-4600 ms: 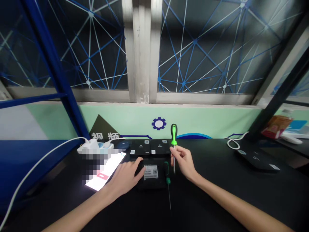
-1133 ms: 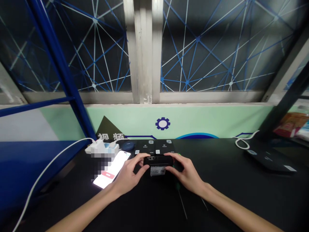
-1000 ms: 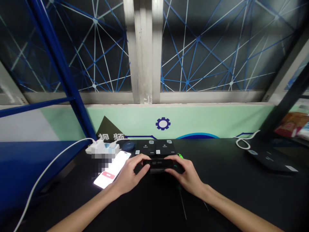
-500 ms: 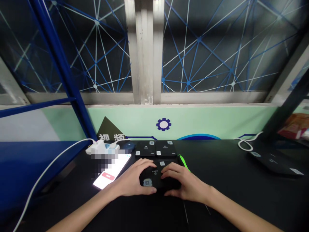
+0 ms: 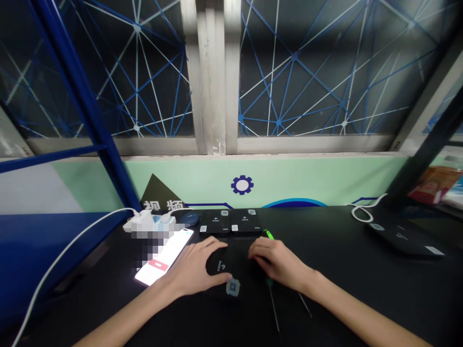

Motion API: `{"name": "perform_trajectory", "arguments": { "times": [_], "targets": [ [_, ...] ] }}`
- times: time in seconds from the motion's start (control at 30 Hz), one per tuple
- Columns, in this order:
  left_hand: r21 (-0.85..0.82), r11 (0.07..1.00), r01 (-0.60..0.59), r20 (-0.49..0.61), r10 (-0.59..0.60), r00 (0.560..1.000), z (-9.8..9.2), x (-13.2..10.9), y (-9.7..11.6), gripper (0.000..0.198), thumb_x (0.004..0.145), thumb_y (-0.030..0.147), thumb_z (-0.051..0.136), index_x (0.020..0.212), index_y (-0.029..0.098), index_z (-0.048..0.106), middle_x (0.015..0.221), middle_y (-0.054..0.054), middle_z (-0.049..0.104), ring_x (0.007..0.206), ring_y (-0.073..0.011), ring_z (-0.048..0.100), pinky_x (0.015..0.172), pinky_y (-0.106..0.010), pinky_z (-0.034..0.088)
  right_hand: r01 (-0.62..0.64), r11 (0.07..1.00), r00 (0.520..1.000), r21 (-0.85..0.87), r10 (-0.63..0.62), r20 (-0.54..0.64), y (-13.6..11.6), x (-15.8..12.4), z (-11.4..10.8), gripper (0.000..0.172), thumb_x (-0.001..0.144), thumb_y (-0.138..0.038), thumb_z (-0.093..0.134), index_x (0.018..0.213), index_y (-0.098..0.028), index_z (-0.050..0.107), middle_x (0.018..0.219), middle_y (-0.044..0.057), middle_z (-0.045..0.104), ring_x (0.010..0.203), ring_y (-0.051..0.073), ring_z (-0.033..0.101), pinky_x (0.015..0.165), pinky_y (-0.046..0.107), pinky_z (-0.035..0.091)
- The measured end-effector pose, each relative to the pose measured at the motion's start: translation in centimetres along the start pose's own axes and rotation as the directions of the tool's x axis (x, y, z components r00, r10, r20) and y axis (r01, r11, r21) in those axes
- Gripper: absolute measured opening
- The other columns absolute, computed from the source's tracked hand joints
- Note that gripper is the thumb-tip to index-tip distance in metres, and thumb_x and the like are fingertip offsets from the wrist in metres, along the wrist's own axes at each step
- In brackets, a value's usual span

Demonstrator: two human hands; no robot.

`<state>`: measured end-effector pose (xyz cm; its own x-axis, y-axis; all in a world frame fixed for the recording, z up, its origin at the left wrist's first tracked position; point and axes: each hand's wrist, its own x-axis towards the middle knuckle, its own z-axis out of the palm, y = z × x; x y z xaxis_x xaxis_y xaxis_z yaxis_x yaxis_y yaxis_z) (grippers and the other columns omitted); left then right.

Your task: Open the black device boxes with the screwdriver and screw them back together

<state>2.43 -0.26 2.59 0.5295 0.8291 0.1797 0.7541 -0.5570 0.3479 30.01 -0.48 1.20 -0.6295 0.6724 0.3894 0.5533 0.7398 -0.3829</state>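
left hand (image 5: 197, 267): spread open, resting on black box (image 5: 234, 265). right hand (image 5: 275, 258): curled over screwdrivers (image 5: 268, 234), desk (image 5: 343, 294) beneath; grip cannot be told.

Between the left hand (image 5: 197, 267) and the right hand (image 5: 278, 260) we had a narrow gap, with a black device (image 5: 226, 262) lying partly in it by the left thumb. A lit phone (image 5: 169, 253) blocked the outer side of the left hand. Ahead of both hands, two flat boxes (image 5: 214, 222) barred our way. A bright green screwdriver (image 5: 268, 234) and a thinner screwdriver (image 5: 274, 306) passed beneath the right hand. To that hand's right, we could pass over tabletop (image 5: 347, 277) up to a distant dark box (image 5: 401, 238)
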Motion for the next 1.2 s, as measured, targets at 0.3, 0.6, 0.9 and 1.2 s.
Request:
{"name": "perform_trajectory", "arguments": {
  "times": [0.3, 0.6, 0.9, 1.2],
  "targets": [
    [0.098, 0.961, 0.258, -0.046, -0.255, 0.966, 0.4, 0.8, -0.4, 0.058, 0.079, 0.073, 0.061, 0.112, 0.025, 0.061, 0.072, 0.0, 0.064, 0.074, -0.0265, 0.064, 0.06, -0.029, 0.036, -0.003, 1.0, 1.0, 0.01, 0.003, -0.029, -0.7, 0.1, 0.0, 0.023, 0.088, -0.006, 0.052, 0.096, -0.02, 0.068, 0.093, 0.006, 0.069, 0.088, 0.02, 0.065, 0.078, 0.031, 0.054],
    [0.059, 0.983, 0.173, -0.101, -0.167, 0.981, 1.3, 0.4, -0.9, 0.033, 0.095, 0.049, 0.05, 0.076, 0.022, 0.05, 0.054, 0.005, 0.051, 0.052, -0.0153, 0.05, 0.052, -0.026, 0.024, -0.048, 0.998, 0.999, 0.033, 0.049, -0.022, -1.4, 0.1, 0.2, 0.031, 0.094, -0.029, 0.058, 0.125, -0.023, 0.062, 0.126, 0.009, 0.063, 0.114, 0.022, 0.061, 0.1, 0.038, 0.051],
    [0.239, 0.96, 0.144, -0.115, -0.119, 0.986, 0.6, 0.4, -0.6, 0.041, 0.093, 0.029, 0.043, 0.053, 0.019, 0.039, 0.049, 0.001, 0.049, 0.049, -0.0155, 0.048, 0.052, -0.03, 0.021, -0.111, 0.989, 0.988, -0.102, 0.12, 0.092, -2.5, 0.8, 1.4, 0.106, 0.065, -0.077, 0.071, 0.147, -0.015, 0.046, 0.143, 0.02, 0.051, 0.128, 0.039, 0.047, 0.111, 0.056, 0.035],
    [0.355, 0.922, 0.156, -0.013, -0.162, 0.987, 0.5, 0.3, -0.7, 0.028, 0.094, 0.021, 0.037, 0.08, 0.02, 0.061, 0.068, -0.007, 0.065, 0.063, -0.0264, 0.065, 0.056, -0.031, 0.035, -0.087, 0.994, 0.984, -0.068, 0.096, 0.148, -2.6, 2.3, 1.0, 0.097, 0.058, -0.049, 0.084, 0.142, -0.016, 0.046, 0.13, 0.016, 0.051, 0.117, 0.034, 0.048, 0.1, 0.048, 0.043]
  ]
}}
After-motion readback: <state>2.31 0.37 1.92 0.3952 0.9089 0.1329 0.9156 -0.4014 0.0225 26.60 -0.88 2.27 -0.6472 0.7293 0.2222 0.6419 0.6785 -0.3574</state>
